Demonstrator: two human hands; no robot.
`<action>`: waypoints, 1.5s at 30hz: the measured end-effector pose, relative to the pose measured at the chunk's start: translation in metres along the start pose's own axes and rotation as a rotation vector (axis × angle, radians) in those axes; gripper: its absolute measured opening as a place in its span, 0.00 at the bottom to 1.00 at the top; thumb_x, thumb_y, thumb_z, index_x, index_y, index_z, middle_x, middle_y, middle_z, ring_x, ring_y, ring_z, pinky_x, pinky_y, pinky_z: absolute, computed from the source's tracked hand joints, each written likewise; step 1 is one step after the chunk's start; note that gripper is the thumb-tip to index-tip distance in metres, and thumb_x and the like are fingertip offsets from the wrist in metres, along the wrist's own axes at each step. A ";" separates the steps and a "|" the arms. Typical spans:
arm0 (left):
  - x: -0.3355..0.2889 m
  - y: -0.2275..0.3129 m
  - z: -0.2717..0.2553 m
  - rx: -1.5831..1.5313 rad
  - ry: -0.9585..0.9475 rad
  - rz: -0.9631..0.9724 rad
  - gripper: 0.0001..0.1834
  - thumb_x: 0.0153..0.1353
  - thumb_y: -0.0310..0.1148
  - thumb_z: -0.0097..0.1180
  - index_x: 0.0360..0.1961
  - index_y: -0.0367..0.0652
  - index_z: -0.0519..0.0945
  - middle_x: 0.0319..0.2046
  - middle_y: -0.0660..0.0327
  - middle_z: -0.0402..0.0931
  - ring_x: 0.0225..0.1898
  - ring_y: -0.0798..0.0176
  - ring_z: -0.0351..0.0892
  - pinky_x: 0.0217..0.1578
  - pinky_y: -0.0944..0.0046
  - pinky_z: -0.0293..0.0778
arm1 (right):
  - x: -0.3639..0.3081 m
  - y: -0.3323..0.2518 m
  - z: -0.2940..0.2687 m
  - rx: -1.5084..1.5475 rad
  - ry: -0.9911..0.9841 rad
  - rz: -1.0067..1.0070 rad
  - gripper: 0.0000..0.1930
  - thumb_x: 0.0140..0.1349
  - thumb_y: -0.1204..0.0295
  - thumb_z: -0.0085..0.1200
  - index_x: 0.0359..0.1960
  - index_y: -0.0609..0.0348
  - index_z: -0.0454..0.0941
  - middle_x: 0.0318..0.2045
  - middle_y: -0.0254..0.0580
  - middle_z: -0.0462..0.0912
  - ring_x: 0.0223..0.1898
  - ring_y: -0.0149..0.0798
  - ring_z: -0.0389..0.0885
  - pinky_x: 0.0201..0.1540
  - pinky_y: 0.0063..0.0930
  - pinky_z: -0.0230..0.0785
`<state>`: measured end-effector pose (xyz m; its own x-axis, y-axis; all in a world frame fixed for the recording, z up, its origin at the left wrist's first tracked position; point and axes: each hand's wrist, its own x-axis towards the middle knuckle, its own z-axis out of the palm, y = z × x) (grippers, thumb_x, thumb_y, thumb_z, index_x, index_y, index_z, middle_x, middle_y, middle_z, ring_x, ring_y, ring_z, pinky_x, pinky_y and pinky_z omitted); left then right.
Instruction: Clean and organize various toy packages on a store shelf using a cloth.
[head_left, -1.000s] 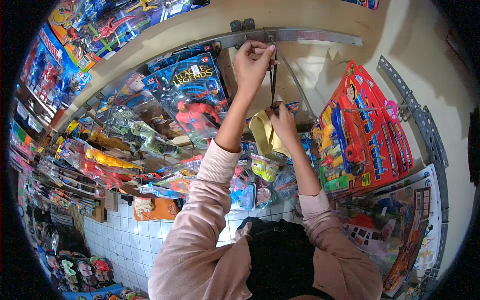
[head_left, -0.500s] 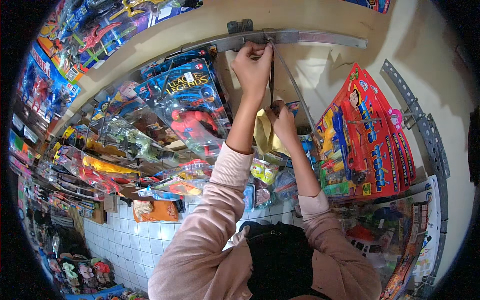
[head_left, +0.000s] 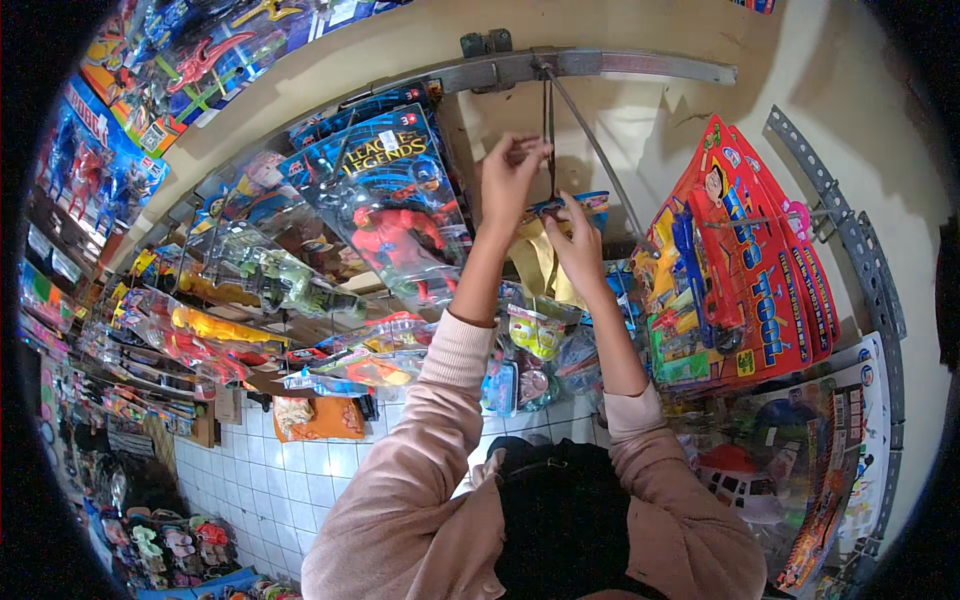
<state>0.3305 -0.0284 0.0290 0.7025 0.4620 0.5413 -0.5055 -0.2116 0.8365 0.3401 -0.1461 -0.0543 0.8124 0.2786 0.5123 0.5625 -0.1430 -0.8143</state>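
Observation:
A dark cord (head_left: 549, 120) hangs in a narrow loop from the metal rail (head_left: 640, 66) on the wall. Below the rail, my left hand (head_left: 512, 180) is raised beside the cord, its fingers loosely bent and apart, with nothing visible in them. Lower and to the right, my right hand (head_left: 577, 245) has thumb and forefinger spread at the cord's lower end. It is against a yellow item with a blue top (head_left: 537, 258), which hangs under the cord; the hand partly covers it, and whether the fingers touch it is hard to see.
A metal rod (head_left: 600, 150) slants down from the rail. Left of my arms hang blister-packed action figures (head_left: 400, 225). Red-carded toy tool sets (head_left: 740, 260) hang at right by an upright perforated strip (head_left: 860, 270). Below lies a white tiled floor (head_left: 270, 480).
My left hand has come down off the rail, letting go there, and its fingers have loosened. My right hand has moved slightly down, its fingers spreading from their pinch. The cord now hangs from the rail.

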 end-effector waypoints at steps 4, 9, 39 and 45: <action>-0.024 -0.036 -0.016 0.058 -0.128 -0.064 0.14 0.52 0.26 0.57 0.41 0.32 0.74 0.35 0.57 0.78 0.35 0.69 0.76 0.33 0.71 0.72 | -0.007 -0.003 0.000 -0.025 0.003 -0.011 0.27 0.55 0.67 0.54 0.57 0.57 0.62 0.34 0.47 0.79 0.38 0.44 0.78 0.42 0.33 0.68; -0.041 -0.066 -0.029 0.395 -0.314 -0.069 0.18 0.51 0.26 0.57 0.44 0.31 0.73 0.37 0.53 0.77 0.37 0.66 0.75 0.38 0.66 0.71 | -0.012 0.003 -0.011 -0.044 0.036 0.068 0.29 0.55 0.65 0.54 0.58 0.57 0.59 0.36 0.46 0.78 0.38 0.46 0.77 0.41 0.33 0.67; -0.214 0.024 -0.120 0.102 -0.665 -0.415 0.31 0.57 0.43 0.53 0.57 0.38 0.61 0.41 0.56 0.73 0.40 0.68 0.73 0.36 0.69 0.71 | -0.164 -0.058 -0.006 1.078 0.279 0.724 0.17 0.61 0.59 0.43 0.43 0.59 0.70 0.39 0.38 0.75 0.39 0.34 0.74 0.43 0.28 0.67; -0.242 0.058 -0.181 0.090 -0.715 -0.540 0.24 0.55 0.43 0.55 0.45 0.34 0.73 0.38 0.60 0.75 0.38 0.70 0.73 0.40 0.69 0.69 | -0.203 -0.079 0.009 1.166 0.072 0.679 0.19 0.61 0.60 0.41 0.48 0.59 0.68 0.46 0.41 0.73 0.48 0.38 0.70 0.53 0.30 0.60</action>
<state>0.0406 0.0035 -0.0687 0.9922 -0.1215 -0.0290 0.0040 -0.2013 0.9795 0.1291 -0.1825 -0.0963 0.9021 0.4203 -0.0975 -0.3782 0.6616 -0.6475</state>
